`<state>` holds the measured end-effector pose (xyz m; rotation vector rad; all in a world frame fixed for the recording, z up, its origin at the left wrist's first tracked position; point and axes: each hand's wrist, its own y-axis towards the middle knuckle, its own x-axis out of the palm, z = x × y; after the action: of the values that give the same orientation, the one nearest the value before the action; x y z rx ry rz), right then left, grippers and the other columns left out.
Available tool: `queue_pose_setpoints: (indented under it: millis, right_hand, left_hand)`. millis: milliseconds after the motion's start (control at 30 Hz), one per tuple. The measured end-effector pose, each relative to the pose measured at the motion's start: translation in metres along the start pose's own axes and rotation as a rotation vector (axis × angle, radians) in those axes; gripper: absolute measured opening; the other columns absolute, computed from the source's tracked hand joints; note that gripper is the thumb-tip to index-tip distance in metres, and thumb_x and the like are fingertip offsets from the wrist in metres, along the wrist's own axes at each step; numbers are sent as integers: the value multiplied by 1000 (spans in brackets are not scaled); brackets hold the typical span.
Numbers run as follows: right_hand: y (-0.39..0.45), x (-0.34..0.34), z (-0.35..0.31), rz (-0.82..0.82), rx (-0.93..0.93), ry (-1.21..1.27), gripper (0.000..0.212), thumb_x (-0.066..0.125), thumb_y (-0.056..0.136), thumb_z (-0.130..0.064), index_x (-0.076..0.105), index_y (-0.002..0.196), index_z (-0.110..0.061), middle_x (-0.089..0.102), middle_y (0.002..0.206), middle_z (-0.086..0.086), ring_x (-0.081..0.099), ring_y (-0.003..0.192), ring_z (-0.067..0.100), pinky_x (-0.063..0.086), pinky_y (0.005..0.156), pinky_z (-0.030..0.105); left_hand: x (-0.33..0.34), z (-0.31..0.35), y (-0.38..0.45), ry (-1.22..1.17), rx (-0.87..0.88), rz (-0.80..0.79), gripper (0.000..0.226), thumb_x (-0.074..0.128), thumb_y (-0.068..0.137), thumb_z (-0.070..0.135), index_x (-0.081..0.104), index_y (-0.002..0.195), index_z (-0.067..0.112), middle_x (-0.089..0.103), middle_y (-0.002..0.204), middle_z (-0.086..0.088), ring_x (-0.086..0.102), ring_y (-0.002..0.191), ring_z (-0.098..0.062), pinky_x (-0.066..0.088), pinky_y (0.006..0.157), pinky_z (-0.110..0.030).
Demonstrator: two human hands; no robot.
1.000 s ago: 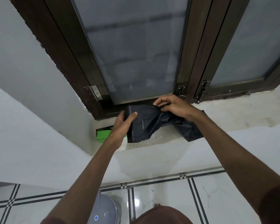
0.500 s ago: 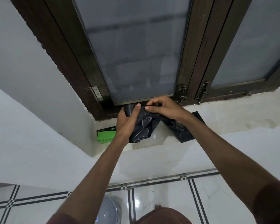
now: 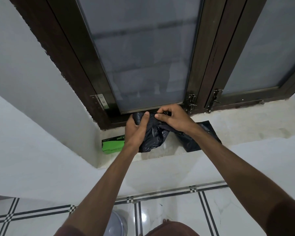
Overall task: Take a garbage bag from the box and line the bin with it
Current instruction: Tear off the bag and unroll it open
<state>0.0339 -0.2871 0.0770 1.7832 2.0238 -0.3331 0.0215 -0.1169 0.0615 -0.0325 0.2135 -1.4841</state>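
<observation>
Head view, both arms reach up to a pale window sill (image 3: 237, 126). The black garbage bag (image 3: 153, 135) lies bunched on the sill, just in front of the window frame (image 3: 201, 79), between the two hands. The left hand (image 3: 136, 132) grips the bag's left side, thumb curled over the top of the bunch, the other fingers hidden behind the plastic. The right hand (image 3: 174, 118) pinches the bag's upper edge, its fingers (image 3: 160, 116) curled tight together with the thumb tip against the plastic. A flat tail of the bag runs out under the right wrist and lies on the sill to the right. The green box (image 3: 111, 145) sits at the sill's left end, tucked into the corner by the side wall (image 3: 41, 82); the left wrist covers its right end, and part of its lettering is readable as "BAGS". The frosted pane (image 3: 143, 57) stands directly behind the hands, with a hinge (image 3: 101, 101) to the left and two latches (image 3: 192, 103) just right of the right hand. The sill's right stretch is bare plaster. Its front edge drops to a white wall, then to a tiled floor (image 3: 177, 217) with dark striped borders. A pale round-topped object (image 3: 114, 225), possibly the bin, shows at the bottom edge beside the left forearm, mostly cut off.
</observation>
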Motion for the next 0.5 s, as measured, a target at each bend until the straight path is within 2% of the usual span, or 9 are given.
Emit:
queue_pose_setpoints:
  millis: [100,233,333,400,433,500]
  right_hand:
    - [2,-2,-2,-52,-28,-63,16,65,96,-20,70,82,-13,63,72,-9,54,65,-3,41,63,15]
    - [1,-8,-1,-112,-45,-3,21,64,97,-20,69,80,-7,62,71,-2,54,66,5,41,62,20]
    - [0,-16,1,-136,-12,70,32,65,95,-35,71,80,-8,63,70,2,56,67,6,41,64,22]
    - [-1,-23,1,-222,55,133,39,70,88,-45,74,89,-6,69,79,9,60,75,10,43,70,26]
    - [-3,-26,2,-285,88,159,39,73,86,-42,75,92,-4,71,83,13,62,77,13,45,71,27]
    - [-4,-30,3,-379,138,200,23,79,84,-25,75,91,-3,73,84,12,66,77,15,50,69,25]
  left_hand:
    - [-3,4,1,24,26,-26,44,69,81,57,65,107,22,74,99,-1,73,91,-16,59,86,-43]
    - [-13,14,1,13,-27,-214,51,77,80,42,58,122,20,70,108,-1,70,98,-16,59,82,-31]
    - [-19,16,0,-59,-87,-323,55,80,79,20,54,128,18,69,114,-3,69,103,-18,59,82,-30]
    - [-24,16,1,-139,-135,-354,52,76,81,6,53,127,15,68,116,-6,68,107,-24,58,82,-31]
    - [-26,16,1,-158,-148,-381,52,74,82,2,53,128,14,67,118,-7,67,108,-25,58,82,-31]
    - [-31,15,1,-134,-144,-451,57,72,82,-1,49,132,14,65,122,-7,65,111,-24,58,86,-33]
